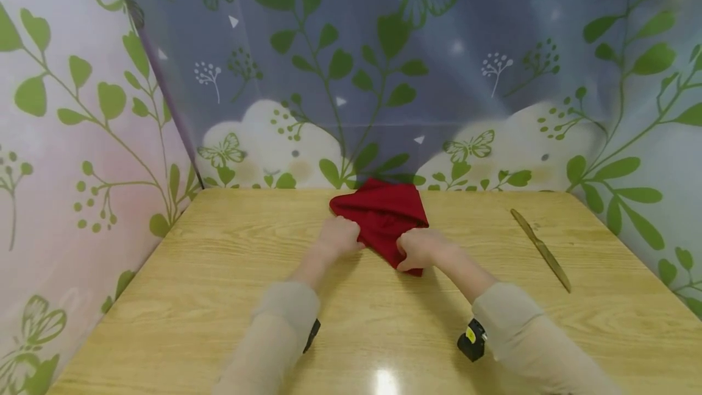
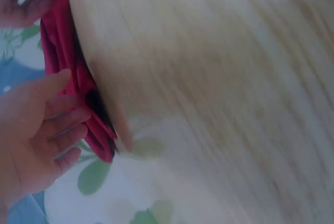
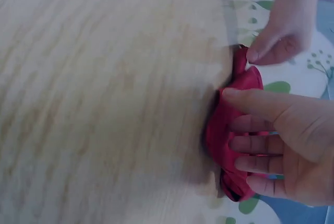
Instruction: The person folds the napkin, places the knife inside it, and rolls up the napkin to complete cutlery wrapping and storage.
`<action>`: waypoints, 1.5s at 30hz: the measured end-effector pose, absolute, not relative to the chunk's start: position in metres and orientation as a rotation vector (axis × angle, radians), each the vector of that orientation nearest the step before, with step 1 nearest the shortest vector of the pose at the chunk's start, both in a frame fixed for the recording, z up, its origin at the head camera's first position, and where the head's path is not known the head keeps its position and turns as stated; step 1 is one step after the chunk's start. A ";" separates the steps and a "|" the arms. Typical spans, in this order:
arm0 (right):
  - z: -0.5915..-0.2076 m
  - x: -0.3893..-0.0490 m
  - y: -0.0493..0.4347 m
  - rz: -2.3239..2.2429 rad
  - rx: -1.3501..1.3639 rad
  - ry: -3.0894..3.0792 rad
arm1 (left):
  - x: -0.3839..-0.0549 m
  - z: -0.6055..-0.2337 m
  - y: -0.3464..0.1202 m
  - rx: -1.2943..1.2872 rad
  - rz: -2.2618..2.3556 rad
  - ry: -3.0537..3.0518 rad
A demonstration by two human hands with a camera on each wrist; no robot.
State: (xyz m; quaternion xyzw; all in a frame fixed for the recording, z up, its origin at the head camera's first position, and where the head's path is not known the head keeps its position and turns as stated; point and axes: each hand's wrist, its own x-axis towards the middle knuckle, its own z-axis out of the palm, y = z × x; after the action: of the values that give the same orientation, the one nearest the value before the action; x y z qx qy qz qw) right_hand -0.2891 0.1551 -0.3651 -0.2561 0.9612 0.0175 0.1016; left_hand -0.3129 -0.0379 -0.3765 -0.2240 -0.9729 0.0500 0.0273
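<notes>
A folded red cloth (image 1: 384, 209) lies by the back edge of the table, with creases and a raised fold across it. My left hand (image 1: 340, 236) is at its left front side; in the left wrist view the fingers (image 2: 68, 135) are spread and fairly straight against the cloth. At the cloth's front right corner is my right hand (image 1: 419, 249). In the right wrist view its thumb lies along the cloth's edge, and its fingers (image 3: 258, 144) stretch over the red fabric. Part of the front edge is covered by the hands.
A gold-coloured table knife (image 1: 540, 249) lies slanted on the right side of the wooden table (image 1: 219, 249). Behind and beside the table hang sheets printed with leaves and butterflies (image 1: 329, 66). A black device (image 1: 473, 340) is worn at the right wrist.
</notes>
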 end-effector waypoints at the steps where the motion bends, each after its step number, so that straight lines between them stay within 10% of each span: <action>1: -0.366 -0.288 0.154 0.066 -0.754 2.830 | -0.312 -0.377 -0.035 -0.714 0.182 -2.996; 45: -0.304 -0.300 0.197 -0.620 -0.685 3.177 | -0.331 -0.388 -0.062 -0.758 0.093 -2.713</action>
State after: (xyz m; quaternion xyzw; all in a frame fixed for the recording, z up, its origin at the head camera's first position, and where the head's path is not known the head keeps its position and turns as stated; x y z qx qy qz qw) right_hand -0.3002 0.1968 -0.3036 -0.2063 0.9569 -0.1866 -0.0833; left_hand -0.3313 -0.0623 -0.3879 -0.2655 -0.9500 0.0326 0.1609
